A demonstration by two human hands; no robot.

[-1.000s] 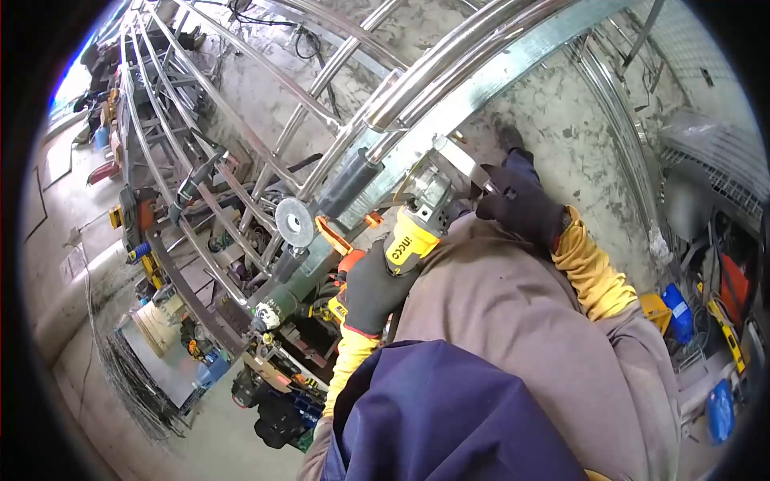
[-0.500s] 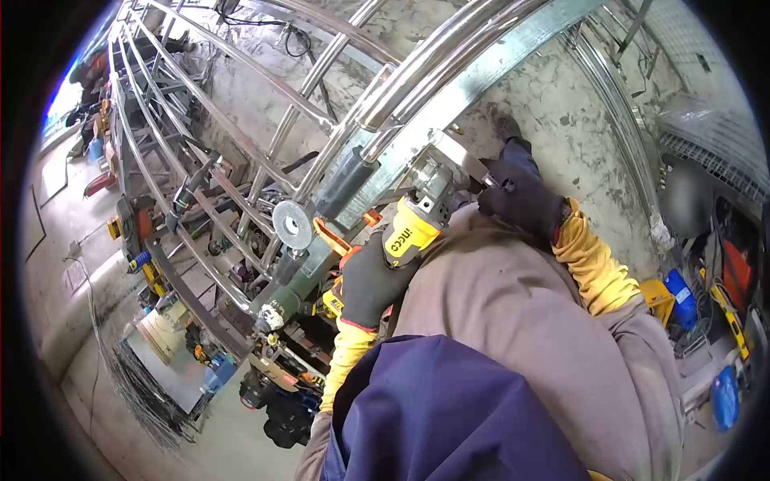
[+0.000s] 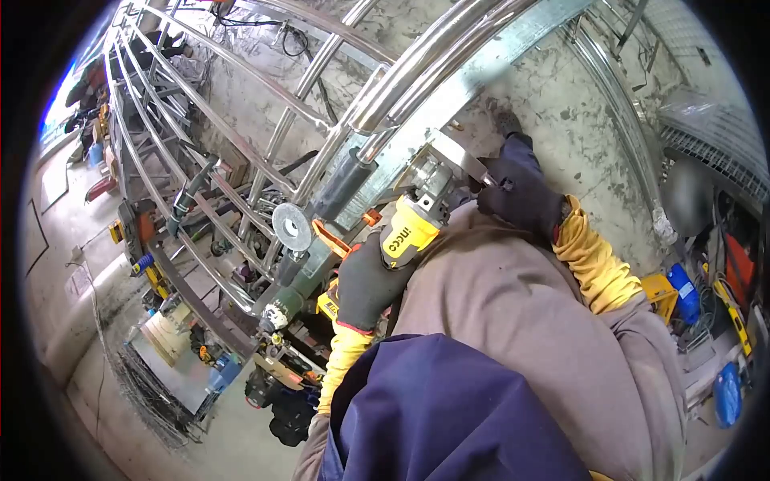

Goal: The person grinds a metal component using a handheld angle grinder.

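Note:
My left hand (image 3: 370,280), in a dark glove with a yellow sleeve, is wrapped round the body of a yellow angle grinder (image 3: 411,232). The grinder's metal head points up and away, close to a flat metal piece (image 3: 459,154). My right hand (image 3: 521,192), also gloved, is closed at the near end of that flat piece, to the right of the grinder head. Its fingertips are partly hidden. Left of the grinder, a second tool with a round grey disc (image 3: 292,226) lies by the rails, near an orange part (image 3: 330,239).
Curved shiny metal tubes (image 3: 425,72) run across the top and left. A black cylindrical sleeve (image 3: 345,186) sits near their joint. Tools, a blue roll (image 3: 682,287) and a yellow level (image 3: 731,313) lie at the right. Bundled rods (image 3: 152,393) are on the floor at the lower left.
The view has shifted very slightly. Both hands keep their hold, and the grinder and flat piece stay in nearly the same place.

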